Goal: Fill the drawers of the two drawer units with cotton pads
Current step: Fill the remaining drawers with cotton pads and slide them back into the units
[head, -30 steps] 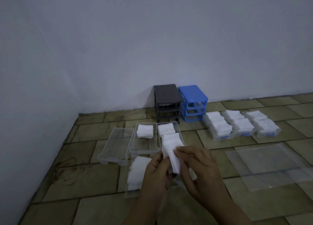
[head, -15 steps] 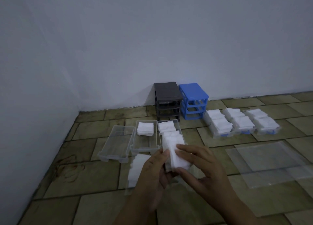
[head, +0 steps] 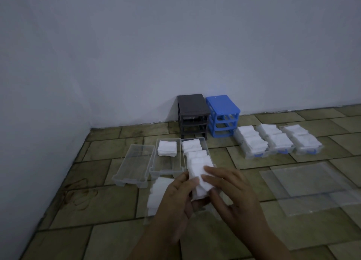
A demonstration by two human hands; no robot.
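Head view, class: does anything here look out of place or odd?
Nothing is spilled or damaged. Both drawer units, black and blue, stand with no drawers in them; the drawers lie on the floor. The hands hold a stack of cotton pads.

Cotton pads and drawers beside the black drawer unit

Blue drawer unit stands right; three clear drawers lie in front; white cotton pads held nearest.

A tiled floor carries two drawer units at the wall beyond the fingers, three clear drawers just past them, filled drawers and plastic sheets off to their right.
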